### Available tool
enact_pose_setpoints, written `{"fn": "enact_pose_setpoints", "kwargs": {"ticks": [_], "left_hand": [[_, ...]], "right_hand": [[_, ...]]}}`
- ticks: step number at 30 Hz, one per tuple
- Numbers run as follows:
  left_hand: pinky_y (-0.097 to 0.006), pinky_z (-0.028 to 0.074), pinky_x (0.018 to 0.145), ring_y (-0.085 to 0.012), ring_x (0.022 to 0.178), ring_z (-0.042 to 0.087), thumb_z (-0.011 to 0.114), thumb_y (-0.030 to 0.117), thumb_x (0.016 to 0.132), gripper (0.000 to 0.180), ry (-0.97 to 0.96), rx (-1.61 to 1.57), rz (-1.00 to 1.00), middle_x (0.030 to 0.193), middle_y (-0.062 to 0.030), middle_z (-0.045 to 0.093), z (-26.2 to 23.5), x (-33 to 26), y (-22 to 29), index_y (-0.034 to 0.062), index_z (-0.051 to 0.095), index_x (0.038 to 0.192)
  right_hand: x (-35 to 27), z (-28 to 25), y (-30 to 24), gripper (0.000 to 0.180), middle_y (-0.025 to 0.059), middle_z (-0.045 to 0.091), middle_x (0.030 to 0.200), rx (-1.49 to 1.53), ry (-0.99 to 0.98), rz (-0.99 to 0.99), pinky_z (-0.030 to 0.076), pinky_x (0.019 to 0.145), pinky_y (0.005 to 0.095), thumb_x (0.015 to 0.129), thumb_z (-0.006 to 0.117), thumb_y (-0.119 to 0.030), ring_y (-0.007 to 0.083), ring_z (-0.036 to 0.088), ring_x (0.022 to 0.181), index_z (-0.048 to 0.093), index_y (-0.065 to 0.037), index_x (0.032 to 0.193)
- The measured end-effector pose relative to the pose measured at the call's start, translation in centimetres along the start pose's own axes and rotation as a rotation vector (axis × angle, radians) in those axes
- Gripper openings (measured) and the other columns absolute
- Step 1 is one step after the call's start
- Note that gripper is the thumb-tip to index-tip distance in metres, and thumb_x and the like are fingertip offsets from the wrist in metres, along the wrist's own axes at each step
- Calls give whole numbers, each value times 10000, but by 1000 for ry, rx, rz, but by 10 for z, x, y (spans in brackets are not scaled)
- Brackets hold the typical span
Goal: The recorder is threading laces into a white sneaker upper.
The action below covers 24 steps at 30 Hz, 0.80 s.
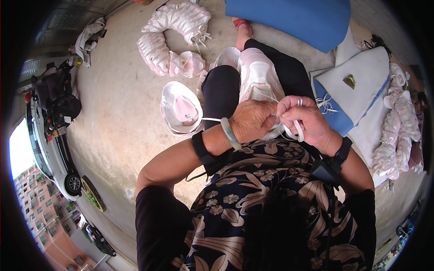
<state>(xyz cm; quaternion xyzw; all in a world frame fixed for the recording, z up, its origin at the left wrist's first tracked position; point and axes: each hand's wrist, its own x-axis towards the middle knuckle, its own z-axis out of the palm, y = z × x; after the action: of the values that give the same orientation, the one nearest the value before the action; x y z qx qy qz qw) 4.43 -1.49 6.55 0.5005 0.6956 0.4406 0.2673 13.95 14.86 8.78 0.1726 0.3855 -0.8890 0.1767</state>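
Shoe upper (255,67), white and pale pink, one: was held in place between the thighs, just ahead of the hands. The toe was pointed away from the body; the long axis was run lengthwise from the grip, leaned slightly left at the toe. The near end was covered by the hands.

Right hand (304,119): thumb and fingers were pressed together on a white lace (299,131), by which a loop was formed beneath them. Left hand (254,121): fingers were curled in over the near part of the upper, against the right fingertips; whether anything was pinched there cannot be told.

Open upper (168,104), one: was set left of the grip, mouth upward; a pink lining (185,109) was seen inside.

Ring of uppers (178,20): was laid on the floor beyond the grip, to the left, the pieces tucked one into another.

Stack of uppers (398,131): was placed well to the right, likewise nested.

Lace bundle (326,105), white: was left near the right hand, on a blue-and-white sheet (361,67).
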Motion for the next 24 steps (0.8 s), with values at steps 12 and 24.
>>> {"fn": "enact_pose_setpoints", "kwargs": {"ticks": [12, 24], "left_hand": [[-222, 470, 520, -118, 543, 561, 560, 77, 846, 94, 459, -560, -594, 690, -76, 612, -116, -146, -68, 1, 608, 875], [-345, 483, 501, -268, 531, 612, 625, 269, 790, 272, 343, 773, -652, 655, -137, 620, -91, -142, -86, -2, 602, 809]], "right_hand": [[-88, -202, -6, 105, -43, 442, 603, -298, 333, -39, 281, 429, 174, 832, 544, -87, 21, 350, 465, 567, -30, 917], [-5, -91, -1, 175, 135, 589, 904, -1695, 410, -770, 444, 763, 392, 753, 574, -40, 315, 559, 837, 585, -21, 926]]}}
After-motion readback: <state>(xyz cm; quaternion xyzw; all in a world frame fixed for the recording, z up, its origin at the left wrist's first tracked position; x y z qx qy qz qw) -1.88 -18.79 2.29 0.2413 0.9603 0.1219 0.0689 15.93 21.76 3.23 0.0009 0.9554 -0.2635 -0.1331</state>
